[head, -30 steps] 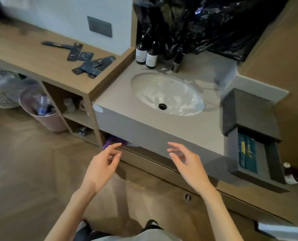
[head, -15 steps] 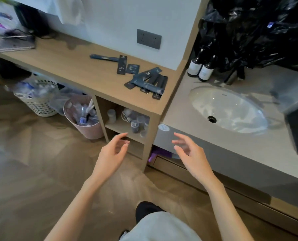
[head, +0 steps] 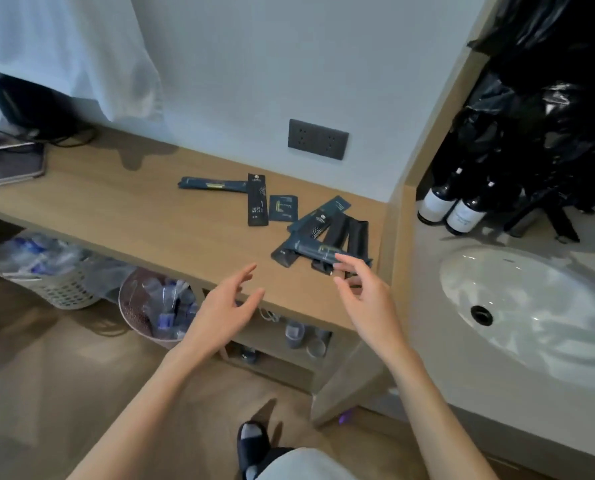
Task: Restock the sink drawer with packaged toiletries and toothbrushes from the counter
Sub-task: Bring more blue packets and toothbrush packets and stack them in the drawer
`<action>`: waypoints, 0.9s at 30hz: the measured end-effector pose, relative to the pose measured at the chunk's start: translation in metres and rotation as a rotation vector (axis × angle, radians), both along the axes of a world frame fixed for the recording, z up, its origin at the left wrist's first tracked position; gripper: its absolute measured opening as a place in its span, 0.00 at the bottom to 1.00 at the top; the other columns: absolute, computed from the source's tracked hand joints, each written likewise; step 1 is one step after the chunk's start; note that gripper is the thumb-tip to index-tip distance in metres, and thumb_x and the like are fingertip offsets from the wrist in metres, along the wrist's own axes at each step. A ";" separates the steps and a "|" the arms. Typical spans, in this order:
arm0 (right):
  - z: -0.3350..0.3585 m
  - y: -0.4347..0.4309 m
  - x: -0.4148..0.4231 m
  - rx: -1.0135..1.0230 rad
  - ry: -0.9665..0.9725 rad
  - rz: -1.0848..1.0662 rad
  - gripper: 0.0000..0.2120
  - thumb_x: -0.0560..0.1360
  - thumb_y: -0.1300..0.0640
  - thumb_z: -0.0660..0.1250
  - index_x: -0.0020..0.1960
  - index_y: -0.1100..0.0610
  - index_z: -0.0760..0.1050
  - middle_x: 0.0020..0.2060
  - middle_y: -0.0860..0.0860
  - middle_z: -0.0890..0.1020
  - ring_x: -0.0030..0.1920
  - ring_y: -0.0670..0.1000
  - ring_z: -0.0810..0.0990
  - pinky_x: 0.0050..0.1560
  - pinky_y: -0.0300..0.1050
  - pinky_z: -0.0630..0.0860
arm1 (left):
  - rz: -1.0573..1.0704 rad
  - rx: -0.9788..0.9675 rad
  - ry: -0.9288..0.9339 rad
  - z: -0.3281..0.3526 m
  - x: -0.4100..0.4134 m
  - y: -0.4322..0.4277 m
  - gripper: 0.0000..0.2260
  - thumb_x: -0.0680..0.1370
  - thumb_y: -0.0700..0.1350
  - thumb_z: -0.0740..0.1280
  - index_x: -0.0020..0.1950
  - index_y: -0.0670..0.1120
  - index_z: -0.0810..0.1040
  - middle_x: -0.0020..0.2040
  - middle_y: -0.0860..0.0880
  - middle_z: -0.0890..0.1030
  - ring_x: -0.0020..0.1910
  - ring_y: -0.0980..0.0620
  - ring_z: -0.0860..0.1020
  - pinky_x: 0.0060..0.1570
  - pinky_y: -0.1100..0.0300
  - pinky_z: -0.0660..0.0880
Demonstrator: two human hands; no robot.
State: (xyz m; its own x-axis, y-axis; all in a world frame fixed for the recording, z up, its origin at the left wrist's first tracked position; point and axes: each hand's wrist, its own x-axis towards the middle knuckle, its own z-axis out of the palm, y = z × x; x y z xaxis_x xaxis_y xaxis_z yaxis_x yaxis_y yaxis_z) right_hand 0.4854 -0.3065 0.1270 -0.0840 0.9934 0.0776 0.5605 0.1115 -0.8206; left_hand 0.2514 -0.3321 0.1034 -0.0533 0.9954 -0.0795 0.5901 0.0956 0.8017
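My left grip [head: 226,306] and right grip [head: 369,299] hover spread and empty at the wooden surface's [head: 133,216] front edge, the right one over the heap of dark packets [head: 320,237]. The white sink [head: 531,306] lies rightward, with two bottles [head: 452,206] behind it.

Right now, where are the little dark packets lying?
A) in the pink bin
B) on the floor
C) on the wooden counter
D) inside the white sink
C: the dark flat plastic packets lie scattered on the light wooden counter, and none are in the white oval sink.
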 end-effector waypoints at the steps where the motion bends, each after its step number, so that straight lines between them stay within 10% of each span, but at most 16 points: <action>1: -0.005 0.019 -0.008 0.007 -0.021 -0.016 0.17 0.79 0.56 0.62 0.67 0.47 0.70 0.58 0.40 0.78 0.51 0.41 0.77 0.55 0.41 0.76 | -0.016 -0.017 0.022 -0.002 -0.009 0.019 0.24 0.79 0.53 0.62 0.75 0.54 0.63 0.67 0.53 0.73 0.64 0.52 0.74 0.62 0.52 0.73; 8: -0.067 0.126 -0.038 -0.151 -0.289 -0.070 0.19 0.79 0.57 0.62 0.70 0.51 0.68 0.67 0.49 0.73 0.67 0.52 0.70 0.67 0.50 0.69 | -0.085 -0.143 0.077 -0.039 -0.061 0.116 0.19 0.81 0.49 0.61 0.72 0.51 0.66 0.54 0.54 0.77 0.48 0.61 0.76 0.41 0.71 0.70; 19: -0.131 0.199 -0.052 -0.397 -0.749 -0.108 0.34 0.73 0.58 0.71 0.74 0.51 0.61 0.70 0.52 0.70 0.69 0.57 0.66 0.69 0.56 0.66 | -0.495 -0.155 0.776 -0.124 -0.132 0.215 0.23 0.81 0.55 0.52 0.76 0.53 0.59 0.75 0.51 0.66 0.74 0.45 0.61 0.69 0.50 0.62; 27: -0.132 0.215 -0.070 -0.366 -0.868 -0.137 0.26 0.70 0.53 0.72 0.66 0.55 0.68 0.57 0.53 0.74 0.57 0.56 0.75 0.56 0.49 0.74 | -0.704 0.109 0.799 -0.143 -0.162 0.247 0.20 0.69 0.52 0.61 0.58 0.52 0.81 0.45 0.53 0.84 0.43 0.50 0.82 0.45 0.60 0.77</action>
